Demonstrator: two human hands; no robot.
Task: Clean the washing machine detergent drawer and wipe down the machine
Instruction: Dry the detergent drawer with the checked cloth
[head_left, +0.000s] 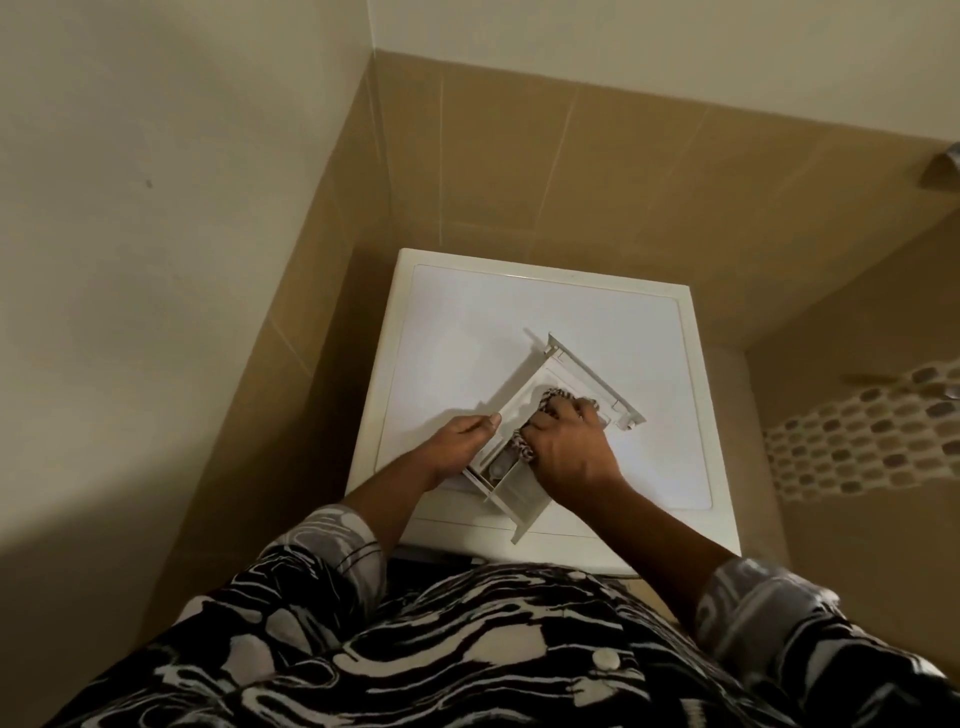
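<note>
The white detergent drawer (584, 376) lies diagonally on the flat white top of the washing machine (467, 322), taken out of its slot. My left hand (462, 441) grips the drawer's left wall, thumb over the rim. My right hand (566, 441) holds a patterned cloth (522, 447) and presses it down inside the drawer's compartments. Most of the cloth is hidden under that hand. The drawer's front panel points toward me at the machine's near edge.
The machine stands in a corner, with brown tiled walls (519, 156) behind and to the left. A tiled wall with a mosaic band (857, 441) is on the right. My patterned shirt fills the bottom of the view.
</note>
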